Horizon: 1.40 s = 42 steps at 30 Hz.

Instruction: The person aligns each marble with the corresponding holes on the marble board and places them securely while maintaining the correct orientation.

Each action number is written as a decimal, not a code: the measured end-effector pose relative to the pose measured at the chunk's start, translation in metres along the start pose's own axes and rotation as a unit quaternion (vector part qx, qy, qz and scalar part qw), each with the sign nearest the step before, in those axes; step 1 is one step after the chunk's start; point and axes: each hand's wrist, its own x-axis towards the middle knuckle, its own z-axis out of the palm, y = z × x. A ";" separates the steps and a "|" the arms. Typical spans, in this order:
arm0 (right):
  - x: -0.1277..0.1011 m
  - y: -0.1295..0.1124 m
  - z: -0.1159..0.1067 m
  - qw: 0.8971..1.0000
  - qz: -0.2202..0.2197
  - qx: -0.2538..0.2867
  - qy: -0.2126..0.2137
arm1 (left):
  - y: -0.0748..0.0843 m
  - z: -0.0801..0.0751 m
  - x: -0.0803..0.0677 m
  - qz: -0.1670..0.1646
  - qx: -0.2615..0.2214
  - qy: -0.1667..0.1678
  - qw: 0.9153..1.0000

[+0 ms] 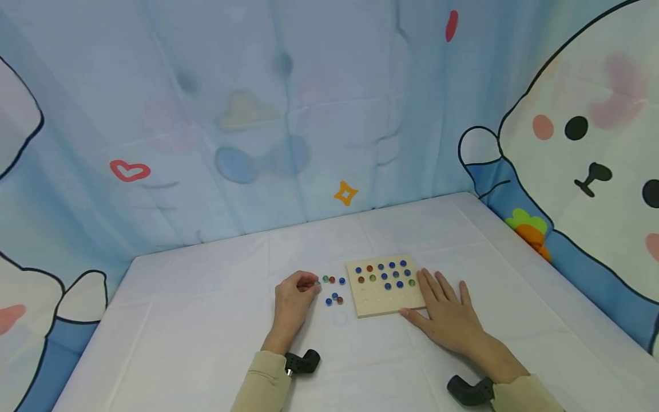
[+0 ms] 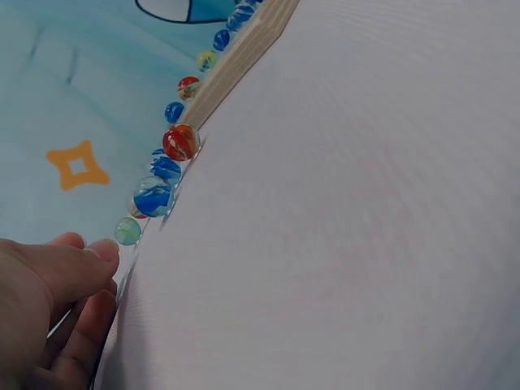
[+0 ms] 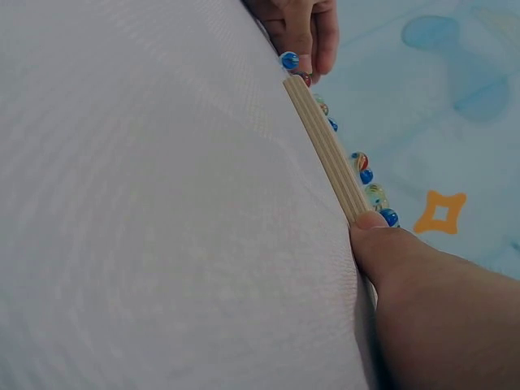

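Note:
My left hand (image 1: 294,300) is at the left end of a loose group of marbles, with thumb and forefinger pinching a small glass marble (image 1: 318,282) that is mostly hidden. Just past these fingertips lies a green marble (image 2: 127,231). Flat and spread, my right hand (image 1: 449,315) rests on the right edge of a pale wooden board (image 1: 381,306), its thumb (image 3: 374,227) against the near edge. Blue, red-brown and green marbles (image 1: 392,265) sit in the board's upper rows; shallow hollows show in the lower rows.
Several loose marbles (image 1: 334,296) in blue, red-brown and green lie between my left hand and the board. A white cloth (image 1: 180,320) covers the table. Behind it hangs a light blue curtain (image 1: 329,114) with cartoon prints. Black camera mounts (image 1: 304,361) are strapped to both wrists.

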 end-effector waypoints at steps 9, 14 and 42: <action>0.001 0.002 0.002 1.000 0.000 0.006 -0.005 | 0.005 0.000 -0.001 -0.006 -0.008 -0.006 1.000; 0.002 0.003 0.004 1.000 0.001 0.005 -0.003 | 0.009 0.001 -0.001 -0.008 -0.010 -0.004 1.000; -0.001 -0.001 0.000 1.000 0.001 0.005 0.004 | 0.036 0.015 -0.001 -0.006 -0.046 -0.043 0.998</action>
